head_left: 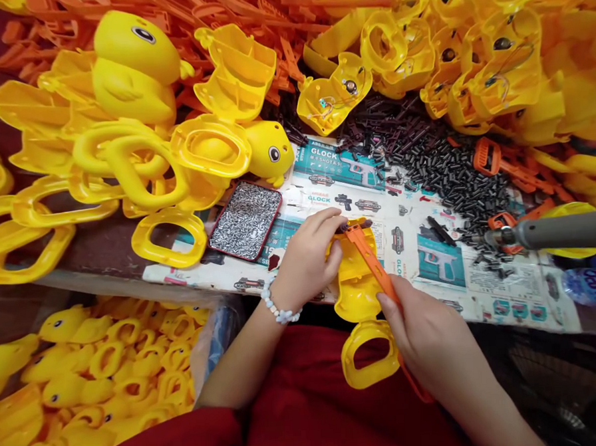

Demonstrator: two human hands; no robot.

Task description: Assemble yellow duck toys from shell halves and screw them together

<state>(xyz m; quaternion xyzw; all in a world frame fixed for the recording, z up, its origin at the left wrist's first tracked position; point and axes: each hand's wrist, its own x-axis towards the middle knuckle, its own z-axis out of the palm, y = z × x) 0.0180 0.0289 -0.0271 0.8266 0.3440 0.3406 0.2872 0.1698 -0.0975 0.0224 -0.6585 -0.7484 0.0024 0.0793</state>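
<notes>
A yellow plastic duck shell half (359, 293) lies hollow side up at the table's front edge, its ring-shaped handle (369, 354) hanging over toward my lap. My left hand (309, 254) is closed at the shell's far left side, fingers bent around its edge. Beside those fingertips a small dark plastic piece (362, 225) crosses the shell's far end. My right hand (428, 326) grips a long orange plastic strip (370, 256) with slots along it. The strip slants over the shell, its far end touching or just beside the dark piece; I cannot tell which.
A tray of small screws (246, 219) sits left of my hands. Small black parts (445, 169) are heaped at right, near a grey-handled screwdriver (568, 230). Orange strips (167, 23) and yellow duck shells (240, 73) pile behind. A lined box (204, 348) at lower left holds several ducks.
</notes>
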